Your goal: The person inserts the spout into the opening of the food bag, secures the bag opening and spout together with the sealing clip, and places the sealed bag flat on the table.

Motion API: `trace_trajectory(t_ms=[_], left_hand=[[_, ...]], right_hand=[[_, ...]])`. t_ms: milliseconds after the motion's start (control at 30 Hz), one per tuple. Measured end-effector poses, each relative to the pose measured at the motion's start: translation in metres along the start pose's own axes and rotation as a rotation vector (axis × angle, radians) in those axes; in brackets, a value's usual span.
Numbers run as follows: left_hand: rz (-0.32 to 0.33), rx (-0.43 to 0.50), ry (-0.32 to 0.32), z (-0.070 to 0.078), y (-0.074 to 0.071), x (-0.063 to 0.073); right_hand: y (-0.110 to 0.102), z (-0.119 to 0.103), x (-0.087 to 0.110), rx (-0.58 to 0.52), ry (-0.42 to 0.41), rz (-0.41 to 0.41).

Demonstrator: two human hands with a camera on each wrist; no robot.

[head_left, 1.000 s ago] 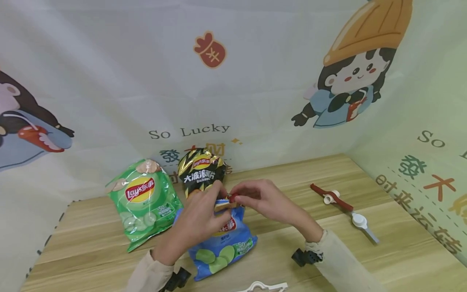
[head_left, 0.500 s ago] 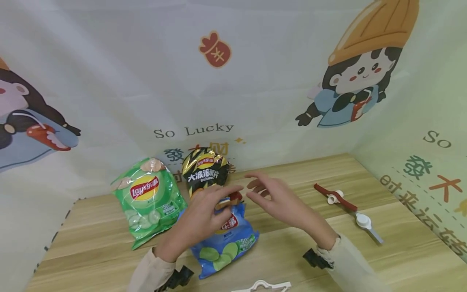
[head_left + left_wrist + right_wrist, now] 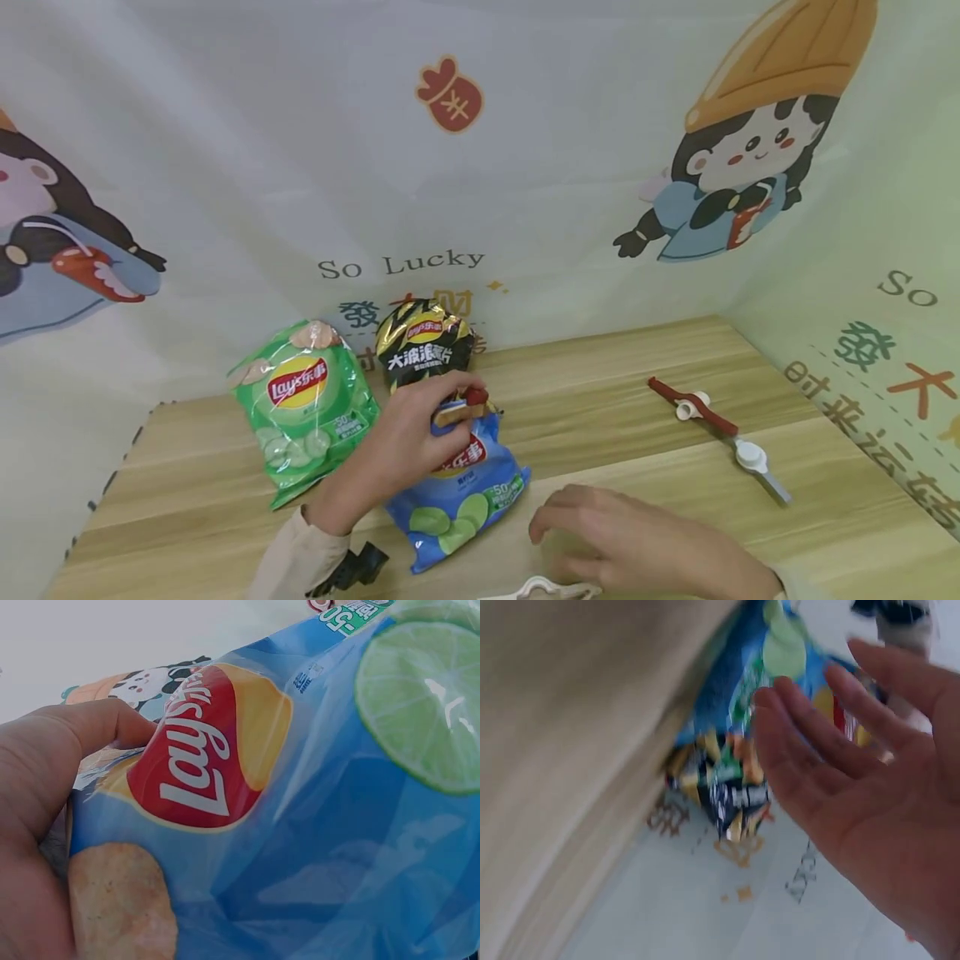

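Pinching a glossy, creased blue bag [image 3: 467, 485], the left hand [image 3: 408, 435] has the spread right hand [image 3: 615, 532] at its four o'clock.

There were three chip bags [image 3: 465, 492], two hands [image 3: 408, 429], one red strip [image 3: 716, 420], one grey strip [image 3: 768, 478] and one white piece [image 3: 536, 582]. Two cartoon figures [image 3: 753, 154] and one printed pouch [image 3: 453, 103] showed.

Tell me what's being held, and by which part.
The left hand holds the blue chip bag by its top end; the right hand holds nothing.
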State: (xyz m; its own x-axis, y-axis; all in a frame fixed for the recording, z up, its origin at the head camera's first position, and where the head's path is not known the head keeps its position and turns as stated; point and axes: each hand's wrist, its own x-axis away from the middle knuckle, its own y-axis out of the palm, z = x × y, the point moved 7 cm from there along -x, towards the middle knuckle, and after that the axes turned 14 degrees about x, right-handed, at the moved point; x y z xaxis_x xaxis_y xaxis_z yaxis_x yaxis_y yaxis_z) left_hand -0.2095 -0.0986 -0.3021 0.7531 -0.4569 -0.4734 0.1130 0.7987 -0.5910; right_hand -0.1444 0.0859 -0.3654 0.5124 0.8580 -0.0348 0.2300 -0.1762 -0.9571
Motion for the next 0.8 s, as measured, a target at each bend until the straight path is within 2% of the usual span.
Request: trace_trajectory(t_ms=[67,133,267,367,433,600,700,800], left_hand=[[0.003,-0.001,0.011,0.001,-0.002,-0.001],[0.005,0.002,0.013,0.001,-0.004,-0.002],[0.008,0.004,-0.002,0.0,-0.006,-0.002],[0.009,-0.001,-0.009,-0.001,-0.006,-0.001],[0.006,-0.003,-0.007,-0.001,-0.006,0.0],[-0.002,-0.002,-0.005,-0.001,-0.005,0.0],[-0.006,0.0,-0.015,-0.002,-0.004,0.0],[-0.011,0.001,-0.03,-0.002,-0.004,-0.001]], right_hand=[[0.014,-0.004,0.005,-0.008,-0.024,-0.073],[0.026,-0.007,0.008,-0.006,-0.066,-0.094],[0.043,-0.018,0.006,0.21,-0.241,-0.013],[0.055,-0.022,0.002,0.372,-0.294,0.02],[0.061,-0.021,-0.001,0.418,-0.28,0.008],[0.065,-0.022,-0.003,0.448,-0.264,-0.038],[0.063,-0.024,-0.001,0.48,-0.289,-0.026],[0.059,-0.023,0.003,0.45,-0.28,-0.008]])
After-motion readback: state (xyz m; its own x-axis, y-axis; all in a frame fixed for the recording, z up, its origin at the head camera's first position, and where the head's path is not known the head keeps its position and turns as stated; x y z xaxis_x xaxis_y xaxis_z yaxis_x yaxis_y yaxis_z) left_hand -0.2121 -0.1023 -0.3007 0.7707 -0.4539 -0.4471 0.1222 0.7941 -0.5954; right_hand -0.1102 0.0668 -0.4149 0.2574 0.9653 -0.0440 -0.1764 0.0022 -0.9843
